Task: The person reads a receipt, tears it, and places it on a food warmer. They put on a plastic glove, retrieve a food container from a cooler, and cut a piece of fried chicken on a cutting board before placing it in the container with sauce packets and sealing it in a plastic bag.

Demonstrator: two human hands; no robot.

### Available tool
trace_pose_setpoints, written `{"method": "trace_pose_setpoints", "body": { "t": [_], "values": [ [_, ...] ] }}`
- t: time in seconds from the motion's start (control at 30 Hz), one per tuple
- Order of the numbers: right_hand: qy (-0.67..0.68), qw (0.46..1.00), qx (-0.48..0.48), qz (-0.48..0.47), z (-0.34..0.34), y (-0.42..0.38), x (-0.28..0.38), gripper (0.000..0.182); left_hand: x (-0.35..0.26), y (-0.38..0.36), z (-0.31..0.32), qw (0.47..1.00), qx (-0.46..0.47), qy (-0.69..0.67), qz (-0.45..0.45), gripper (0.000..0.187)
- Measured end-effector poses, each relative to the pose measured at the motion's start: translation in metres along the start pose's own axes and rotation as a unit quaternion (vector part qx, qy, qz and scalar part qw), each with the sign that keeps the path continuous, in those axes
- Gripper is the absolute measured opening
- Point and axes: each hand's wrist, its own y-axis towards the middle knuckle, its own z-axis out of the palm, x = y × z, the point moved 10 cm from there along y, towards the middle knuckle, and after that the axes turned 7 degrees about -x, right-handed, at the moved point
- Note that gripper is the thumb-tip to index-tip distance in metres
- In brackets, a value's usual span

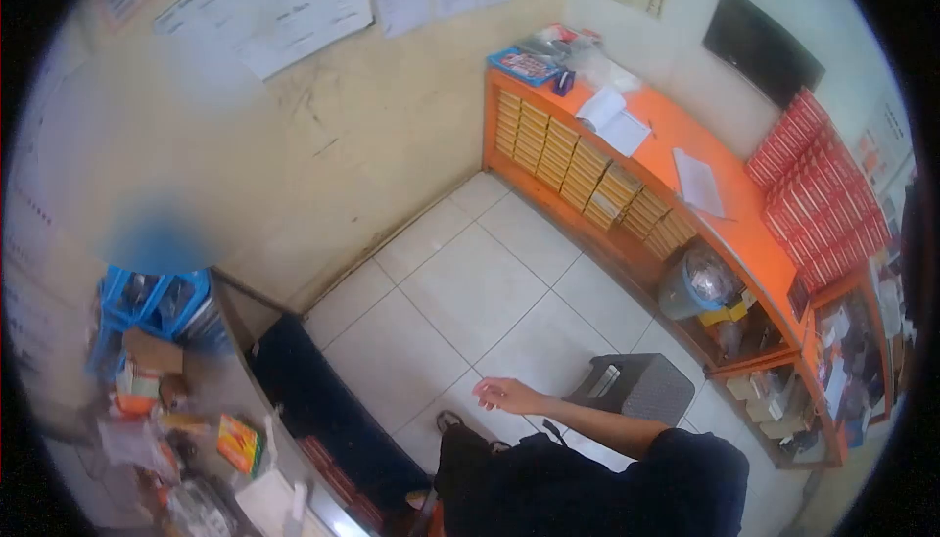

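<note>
Beyond the right hand (505,395): red boxes (821,199), print illegible.

Orange bench (681,116) stands against white wall (641,43); dark screen (762,45) above its rear edge. Cream wall (392,136), sheets (304,8) posted, meets the far end. Floor (470,287): pale tiles.

The stool (658,387) is matt, rough-textured plastic.

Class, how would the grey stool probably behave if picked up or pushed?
The grey stool has a moulded-looking surface, so it is probably stiff and light for its size. Standing on smooth-looking tiles, it may slide when pushed. Its boxy shape makes rolling unlikely.
</note>
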Motion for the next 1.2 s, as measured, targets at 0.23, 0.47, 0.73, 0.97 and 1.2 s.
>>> {"method": "trace_pose_setpoints", "body": {
  "t": [0.23,0.47,0.73,0.97,1.2],
  "values": [
    [-0.244,0.963,0.113,0.011,-0.023,0.069,0.001,0.045,-0.154,0.040,0.180,0.982,-0.034,-0.182,-0.016,0.035],
    [-0.106,0.974,0.000,0.202,-0.134,0.069,-0.112,0.071,-0.442,-0.093,0.384,0.697,0.296,-0.641,-0.127,0.034],
    [0.092,0.972,-0.209,-0.056,-0.202,0.094,-0.107,0.075,-0.875,-0.401,0.242,0.373,0.683,-0.508,0.369,0.028],
    [0.150,0.922,-0.347,0.086,-0.398,0.165,-0.121,0.072,-1.062,-0.513,0.297,0.341,0.754,-0.429,0.363,0.030],
    [0.039,0.836,-0.445,0.319,-0.577,0.209,-0.035,0.061,-1.358,-0.542,0.301,0.406,0.691,-0.479,0.359,0.028]
  ]
}}
